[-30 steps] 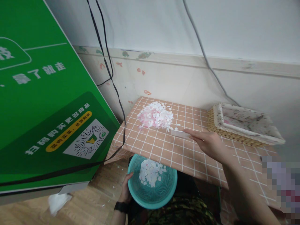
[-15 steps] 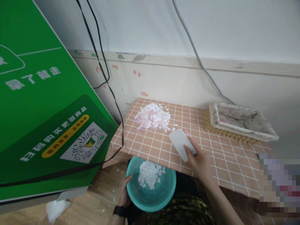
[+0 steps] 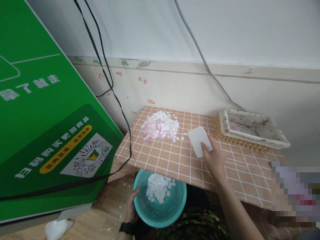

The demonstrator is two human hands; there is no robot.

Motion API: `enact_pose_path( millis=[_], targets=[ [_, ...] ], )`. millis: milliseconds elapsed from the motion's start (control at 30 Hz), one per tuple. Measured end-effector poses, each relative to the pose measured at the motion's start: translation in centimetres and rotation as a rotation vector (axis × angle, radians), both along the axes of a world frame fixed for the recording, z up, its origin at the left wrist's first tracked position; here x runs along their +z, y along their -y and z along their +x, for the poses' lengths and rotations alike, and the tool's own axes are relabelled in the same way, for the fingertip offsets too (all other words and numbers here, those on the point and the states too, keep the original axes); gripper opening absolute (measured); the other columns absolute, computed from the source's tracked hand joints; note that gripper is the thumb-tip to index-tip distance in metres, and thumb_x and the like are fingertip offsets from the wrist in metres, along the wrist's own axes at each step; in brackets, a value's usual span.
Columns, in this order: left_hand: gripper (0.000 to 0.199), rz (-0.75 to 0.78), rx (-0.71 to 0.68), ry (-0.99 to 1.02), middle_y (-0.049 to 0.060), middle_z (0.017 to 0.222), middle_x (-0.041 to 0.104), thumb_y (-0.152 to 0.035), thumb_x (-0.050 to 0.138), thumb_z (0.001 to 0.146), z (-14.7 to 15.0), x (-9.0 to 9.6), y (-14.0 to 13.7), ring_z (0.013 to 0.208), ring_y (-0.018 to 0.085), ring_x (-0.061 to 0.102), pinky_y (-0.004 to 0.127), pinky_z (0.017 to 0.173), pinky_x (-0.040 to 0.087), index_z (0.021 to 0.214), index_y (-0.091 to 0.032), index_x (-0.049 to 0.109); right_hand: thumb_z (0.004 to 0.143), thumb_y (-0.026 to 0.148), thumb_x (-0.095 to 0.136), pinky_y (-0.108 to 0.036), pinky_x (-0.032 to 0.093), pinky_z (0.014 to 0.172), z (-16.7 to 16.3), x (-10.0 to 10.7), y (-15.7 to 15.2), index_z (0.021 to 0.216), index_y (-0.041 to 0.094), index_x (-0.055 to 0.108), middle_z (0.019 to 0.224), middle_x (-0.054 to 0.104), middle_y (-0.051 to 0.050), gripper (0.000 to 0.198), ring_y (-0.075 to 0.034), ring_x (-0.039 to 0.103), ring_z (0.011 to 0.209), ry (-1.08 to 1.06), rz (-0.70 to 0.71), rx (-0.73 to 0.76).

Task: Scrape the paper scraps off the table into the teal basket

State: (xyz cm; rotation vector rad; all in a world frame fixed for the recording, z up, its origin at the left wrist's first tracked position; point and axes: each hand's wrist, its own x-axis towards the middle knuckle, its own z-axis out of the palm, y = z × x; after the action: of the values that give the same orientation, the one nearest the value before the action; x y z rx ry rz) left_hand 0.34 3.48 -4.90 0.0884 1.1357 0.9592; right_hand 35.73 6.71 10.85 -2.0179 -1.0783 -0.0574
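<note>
My right hand (image 3: 212,153) grips a flat white scraper (image 3: 198,141), thumb on its near face, just above the checked tabletop. To its left lies a heap of white and pink paper scraps (image 3: 161,125), with a few loose bits at its right side. Below the table's front edge, my left hand (image 3: 132,205) holds a teal plastic basket (image 3: 162,218) by its left rim. White paper scraps (image 3: 158,187) lie inside that basket.
A lined wicker basket (image 3: 252,130) stands at the back right of the table (image 3: 237,170). A green printed panel (image 3: 62,110) rises on the left, with a black cable (image 3: 122,110) hanging before it. A white bag (image 3: 58,229) and scraps lie on the floor.
My right hand has moved the scraper up and slightly right, away from the table's front edge. My left hand keeps its hold on the teal basket. The view has shifted slightly.
</note>
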Motion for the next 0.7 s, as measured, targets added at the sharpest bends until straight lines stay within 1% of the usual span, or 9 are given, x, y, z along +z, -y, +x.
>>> enact_pose_path(
  millis=[100,200,333,467,567,633,700],
  targets=[
    [0.026,-0.003,-0.001,-0.002,0.01,0.08,0.076,-0.031,0.071,0.063,-0.1,-0.1,0.0,0.073,0.028,0.07,0.043,0.08,0.053,0.079,-0.011,0.075,0.087,0.038,0.047,-0.042,0.048,0.08,0.3,-0.2,-1.9,0.135,0.02,0.049,0.12,0.063,-0.014,0.051,-0.029,0.062,0.098,-0.009,0.04,0.011],
    [0.026,-0.014,0.0,-0.005,0.01,0.082,0.076,-0.031,0.07,0.063,-0.1,-0.1,0.0,0.076,0.03,0.07,0.045,0.08,0.053,0.08,-0.011,0.074,0.086,0.036,0.048,-0.045,0.047,0.082,0.9,-0.3,-2.9,0.132,0.022,0.052,0.117,0.065,-0.013,0.049,-0.03,0.062,0.099,0.014,0.002,0.056],
    [0.026,-0.024,0.005,-0.023,0.01,0.08,0.076,-0.031,0.07,0.062,0.1,0.4,0.0,0.077,0.03,0.07,0.044,0.081,0.053,0.079,-0.011,0.075,0.083,0.036,0.051,-0.046,0.048,0.082,1.3,0.0,-2.6,0.125,0.022,0.059,0.114,0.066,-0.012,0.045,-0.03,0.062,0.098,0.015,-0.03,0.132],
    [0.025,-0.028,0.01,-0.023,0.009,0.074,0.076,-0.031,0.07,0.061,0.3,0.7,-0.1,0.078,0.031,0.07,0.044,0.08,0.052,0.077,-0.012,0.075,0.082,0.035,0.053,-0.042,0.049,0.082,1.4,0.5,-1.6,0.122,0.024,0.061,0.116,0.066,-0.009,0.043,-0.027,0.063,0.099,-0.063,-0.013,0.248],
    [0.026,-0.016,0.013,-0.021,0.009,0.074,0.076,-0.031,0.071,0.061,0.2,0.6,-0.1,0.077,0.031,0.07,0.044,0.078,0.053,0.077,-0.012,0.074,0.081,0.037,0.054,-0.043,0.049,0.083,1.3,0.5,-1.3,0.122,0.023,0.061,0.117,0.065,-0.009,0.043,-0.028,0.062,0.101,-0.088,0.027,0.212],
    [0.026,-0.019,0.018,-0.027,0.009,0.075,0.076,-0.031,0.071,0.061,0.2,0.5,-0.1,0.077,0.031,0.07,0.043,0.079,0.052,0.077,-0.011,0.074,0.081,0.037,0.054,-0.044,0.049,0.083,1.1,0.3,-1.3,0.123,0.023,0.061,0.117,0.065,-0.009,0.044,-0.028,0.062,0.101,-0.1,0.017,0.203],
    [0.026,-0.03,0.011,-0.025,0.01,0.075,0.076,-0.031,0.07,0.061,0.1,0.4,0.0,0.08,0.031,0.07,0.043,0.08,0.052,0.077,-0.011,0.074,0.081,0.038,0.054,-0.045,0.05,0.081,1.0,0.1,-1.4,0.124,0.024,0.06,0.115,0.066,-0.009,0.045,-0.029,0.063,0.098,-0.137,-0.012,0.228]
  ],
)
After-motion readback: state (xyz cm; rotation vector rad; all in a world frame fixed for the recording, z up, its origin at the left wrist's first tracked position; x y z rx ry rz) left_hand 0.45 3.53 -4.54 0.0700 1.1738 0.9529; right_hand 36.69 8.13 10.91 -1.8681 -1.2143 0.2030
